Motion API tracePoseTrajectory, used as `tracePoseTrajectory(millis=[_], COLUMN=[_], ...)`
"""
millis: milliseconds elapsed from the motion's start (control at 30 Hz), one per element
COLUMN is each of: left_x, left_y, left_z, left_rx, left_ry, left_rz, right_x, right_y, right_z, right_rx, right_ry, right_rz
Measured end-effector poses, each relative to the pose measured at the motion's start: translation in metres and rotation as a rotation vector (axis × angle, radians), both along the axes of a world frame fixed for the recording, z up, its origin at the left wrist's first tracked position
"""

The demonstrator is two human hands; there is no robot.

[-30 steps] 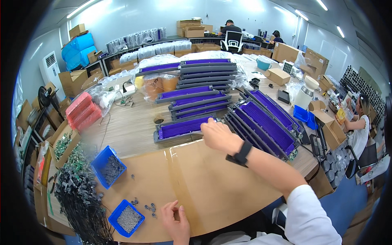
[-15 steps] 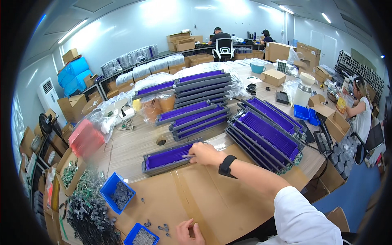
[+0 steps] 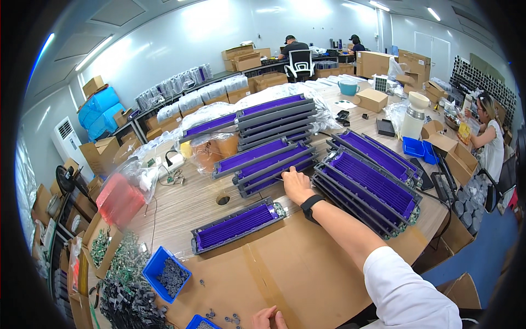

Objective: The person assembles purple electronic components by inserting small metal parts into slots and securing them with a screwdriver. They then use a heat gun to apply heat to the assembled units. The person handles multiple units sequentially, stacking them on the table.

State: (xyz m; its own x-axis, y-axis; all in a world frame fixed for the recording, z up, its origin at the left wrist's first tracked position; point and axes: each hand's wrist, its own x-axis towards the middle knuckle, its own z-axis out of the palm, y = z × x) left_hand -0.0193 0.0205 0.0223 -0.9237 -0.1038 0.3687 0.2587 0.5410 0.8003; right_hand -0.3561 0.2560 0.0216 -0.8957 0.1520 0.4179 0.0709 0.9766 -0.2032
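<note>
My right hand (image 3: 296, 185) reaches to the front right end of a short stack of dark grey trays with purple insides (image 3: 273, 166). Its fingers are closed by the lower tray edge; what they hold, if anything, is too small to make out. On the near side a single grey and purple tray (image 3: 235, 226) lies by the edge of the cardboard sheet (image 3: 323, 263), a small circuit board at its right end. At the lower edge my left hand (image 3: 268, 318) rests over the cardboard, partly cut off, thumb apart from the fingers and holding nothing.
A blue bin (image 3: 166, 274) of small grey parts and a second blue bin (image 3: 201, 323) stand at left, loose parts between. Black cables (image 3: 129, 301) are heaped beside them. Further tray stacks (image 3: 367, 189) stand right. A co-worker (image 3: 486, 134) sits at far right.
My right hand has left the single tray and moved up and right to the short stack. The single tray's right end now shows. The whole view has shifted slightly.
</note>
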Motion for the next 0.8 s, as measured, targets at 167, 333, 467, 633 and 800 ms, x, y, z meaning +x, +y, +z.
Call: tracePoseTrajectory(millis=[167, 333, 467, 633, 800], left_x=[0.000, 0.002, 0.001, -0.001, 0.000], left_y=[-0.002, -0.001, -0.003, -0.003, -0.004], left_z=[0.003, 0.004, 0.001, -0.011, 0.008], left_rx=[0.003, 0.029, 0.057, 0.089, 0.096], left_ry=[-0.027, -0.042, -0.056, -0.007, -0.054], left_rz=[-0.012, 0.001, -0.003, 0.020, 0.009], right_x=[-0.013, -0.017, -0.017, -0.013, 0.011], right_y=[-0.004, -0.015, -0.043, -0.071, -0.086], right_z=[0.001, -0.001, -0.004, -0.002, 0.040], right_rx=[0.230, 0.324, 0.330, 0.359, 0.351], right_ry=[0.042, 0.132, 0.162, 0.149, -0.031], right_rz=[0.127, 0.346, 0.472, 0.570, 0.546])
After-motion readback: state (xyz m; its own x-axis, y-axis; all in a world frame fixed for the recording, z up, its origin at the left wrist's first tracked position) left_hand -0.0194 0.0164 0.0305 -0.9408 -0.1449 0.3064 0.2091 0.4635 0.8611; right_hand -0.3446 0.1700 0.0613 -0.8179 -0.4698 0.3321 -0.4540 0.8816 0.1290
